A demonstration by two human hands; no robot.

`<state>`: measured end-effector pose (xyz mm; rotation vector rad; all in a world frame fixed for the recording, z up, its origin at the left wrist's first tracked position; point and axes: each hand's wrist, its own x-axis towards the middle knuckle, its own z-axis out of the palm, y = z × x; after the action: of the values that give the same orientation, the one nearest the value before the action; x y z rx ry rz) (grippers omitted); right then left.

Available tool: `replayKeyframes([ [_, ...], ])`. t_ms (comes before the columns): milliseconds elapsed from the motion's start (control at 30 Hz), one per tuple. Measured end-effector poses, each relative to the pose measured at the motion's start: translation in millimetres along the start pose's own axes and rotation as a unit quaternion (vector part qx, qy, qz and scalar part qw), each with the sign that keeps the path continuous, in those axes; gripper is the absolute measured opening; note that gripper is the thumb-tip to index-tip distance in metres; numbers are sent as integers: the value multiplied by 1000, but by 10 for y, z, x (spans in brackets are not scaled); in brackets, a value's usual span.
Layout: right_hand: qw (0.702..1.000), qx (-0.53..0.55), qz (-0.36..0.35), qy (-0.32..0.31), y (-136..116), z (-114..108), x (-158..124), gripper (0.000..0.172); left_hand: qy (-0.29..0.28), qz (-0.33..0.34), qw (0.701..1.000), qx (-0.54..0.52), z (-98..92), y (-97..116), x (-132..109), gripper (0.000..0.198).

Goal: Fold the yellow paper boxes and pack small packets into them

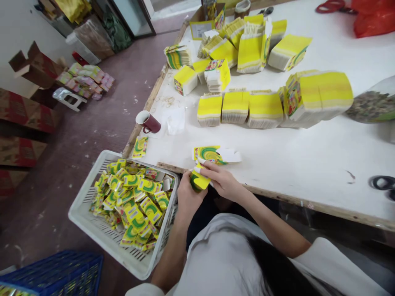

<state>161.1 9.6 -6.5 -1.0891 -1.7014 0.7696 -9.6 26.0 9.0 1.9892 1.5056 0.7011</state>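
Note:
My left hand (189, 191) is closed around a small yellow and green carton (199, 181) at the table's front edge. The fingers of my right hand (224, 181) press on the same carton from the other side; white covers sit on some of its fingertips. Just beyond both hands, another carton (207, 153) lies on the table with its white flaps spread to the right. A white plastic crate (89, 234) stands left of my left hand, holding many small yellow-green cartons.
Bundles of flat yellow cartons (265, 107) line the table's middle and back. A maroon mug (152, 123) and a lone carton (140, 147) sit at its left edge. Scissors (330, 6) and a red bag (373, 18) lie far right. A blue crate (61, 273) is on the floor.

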Motion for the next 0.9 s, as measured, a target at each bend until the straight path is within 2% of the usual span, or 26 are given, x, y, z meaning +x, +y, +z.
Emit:
replayKeyframes([
  [133, 994, -38, 11, -100, 15, -192, 11, 37, -57, 35, 997, 40, -166, 52, 38, 47],
  [233, 983, -33, -2, -182, -4, -395, 51, 26, -114, 78, 990, 26, -262, 78, 82, 48],
  [300, 978, -24, -9, -207, -37, -475, 76, 26, -128, 97, 987, 21, -295, 100, 106, 50],
  [400, 986, 0, 6, -166, -87, -442, 74, 28, -91, 105, 989, 40, -295, 129, 127, 51],
  [533, 991, 44, 31, -126, -86, -243, -1, 31, -60, 120, 989, 56, -248, 135, 128, 51],
  [600, 993, 55, 41, -100, -63, -145, -31, 35, -62, 105, 991, 48, -211, 133, 120, 51],
  [700, 996, 51, 57, -35, -15, -50, -19, 54, -50, 42, 998, -8, -154, 112, 98, 54],
  [733, 997, 44, 69, -10, 9, -43, 0, 60, -22, 8, 998, -64, -148, 86, 90, 54],
  [800, 993, -1, 111, 44, 81, -70, 49, 57, 90, -56, 973, -204, -185, -21, 74, 53],
  [867, 975, -101, 172, 92, 182, -136, 95, 40, 234, -96, 910, -330, -303, -219, 59, 52],
  [900, 960, -162, 203, 105, 238, -170, 114, 32, 279, -106, 884, -360, -387, -347, 49, 56],
])
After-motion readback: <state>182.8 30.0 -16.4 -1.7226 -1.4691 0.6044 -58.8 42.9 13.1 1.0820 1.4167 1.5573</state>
